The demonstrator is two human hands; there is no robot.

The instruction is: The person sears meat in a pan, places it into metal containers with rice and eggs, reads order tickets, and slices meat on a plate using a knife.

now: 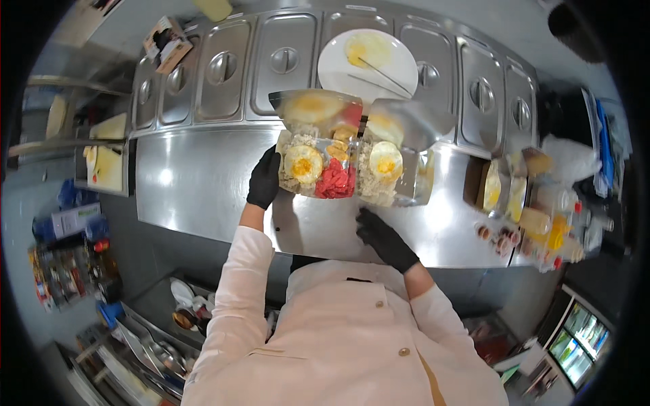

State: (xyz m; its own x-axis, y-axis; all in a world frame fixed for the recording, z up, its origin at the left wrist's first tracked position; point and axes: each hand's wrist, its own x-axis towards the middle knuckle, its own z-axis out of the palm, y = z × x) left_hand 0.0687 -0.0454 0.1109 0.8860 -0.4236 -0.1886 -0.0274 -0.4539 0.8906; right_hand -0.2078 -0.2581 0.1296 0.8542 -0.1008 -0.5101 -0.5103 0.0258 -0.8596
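Note:
Two foil-lined food boxes with raised lids stand side by side on the steel counter point(203, 177). The left box point(317, 165) holds rice, a fried egg point(303, 164), red meat strips point(334, 178) and light brown slices. Rice and another fried egg point(386, 160) lie in the left part of the right box point(393, 172); its right part shows bare foil. My left hand point(265, 177), in a black glove, is at the left box's left side; its fingertips are partly hidden. Below the right box, my black-gloved right hand point(384, 238) has its fingers loosely bent, holding nothing visible.
Behind the boxes, a white plate point(332, 66) with an egg and metal tongs or chopsticks sits on lidded steel pans point(284, 43). Squeeze bottles point(558, 231), small cups point(500, 241) and more foil-lined boxes point(500, 188) crowd the right end. A carton point(175, 56) rests on the pans at upper left.

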